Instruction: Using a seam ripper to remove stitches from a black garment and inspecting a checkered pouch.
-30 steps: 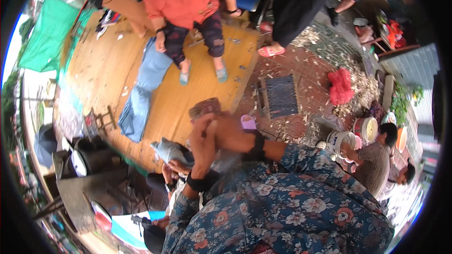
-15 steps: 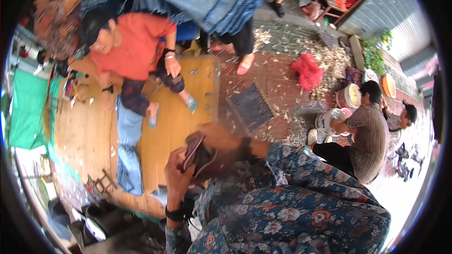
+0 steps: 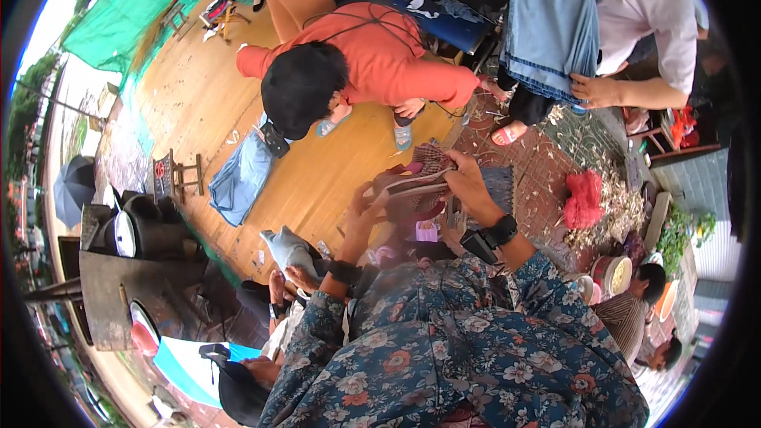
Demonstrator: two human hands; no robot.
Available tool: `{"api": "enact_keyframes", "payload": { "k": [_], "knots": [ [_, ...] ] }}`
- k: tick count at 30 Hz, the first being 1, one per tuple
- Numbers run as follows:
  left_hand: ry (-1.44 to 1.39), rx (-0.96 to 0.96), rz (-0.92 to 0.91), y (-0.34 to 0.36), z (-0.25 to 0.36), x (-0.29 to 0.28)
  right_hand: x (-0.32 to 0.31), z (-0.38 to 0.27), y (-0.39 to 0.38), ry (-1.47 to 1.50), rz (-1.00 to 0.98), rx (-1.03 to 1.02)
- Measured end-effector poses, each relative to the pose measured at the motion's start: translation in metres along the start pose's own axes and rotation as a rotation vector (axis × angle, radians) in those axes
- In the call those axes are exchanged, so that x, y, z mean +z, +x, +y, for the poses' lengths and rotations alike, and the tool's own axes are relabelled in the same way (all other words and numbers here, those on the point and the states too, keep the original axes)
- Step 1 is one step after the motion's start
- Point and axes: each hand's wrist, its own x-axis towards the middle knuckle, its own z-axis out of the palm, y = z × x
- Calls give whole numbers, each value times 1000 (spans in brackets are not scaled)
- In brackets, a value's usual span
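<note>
Both of my hands are raised in front of my floral-sleeved body, closed on a maroon-and-pink checked cloth item (image 3: pixel 420 182) with pale edging. My left hand (image 3: pixel 363 206) grips its left side and is partly smeared by motion. My right hand (image 3: pixel 468 182) pinches its right end. Black bands circle both wrists, the right one carrying a small device. Behind the item lies a dark woven mat (image 3: pixel 499 189), with a small pink object (image 3: pixel 426 230) just below.
A person in red (image 3: pixel 365 63) bends over blue denim (image 3: pixel 238 182) on a wooden board (image 3: pixel 166 87). Another person carries denim (image 3: pixel 547 24) at upper right. Co-workers sit by buckets (image 3: pixel 614 273) at right and at lower left (image 3: pixel 250 384). A red sack (image 3: pixel 583 198) rests among scraps.
My hands have shifted up and apart with the cloth item, my right hand rightward. The person in red has bent forward over the denim. The person carrying denim has moved rightward.
</note>
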Motion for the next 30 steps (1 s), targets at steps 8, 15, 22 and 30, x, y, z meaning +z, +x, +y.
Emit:
{"api": "enact_keyframes", "payload": {
  "k": [8, 15, 22, 30],
  "knots": [
    [51, 183, -61, -10, -37, -15, 17, -2, -8, 131, -103, 100],
    [-22, 64, -99, -49, 32, -5, 21, 11, -9, -66, -31, 117],
    [128, 410, 154, -45, 36, -6, -24, 23, 6, -305, -315, 82],
    [91, 448, 292, -49, 56, -6, -3, 18, 6, 133, -498, 187]
  ]
}}
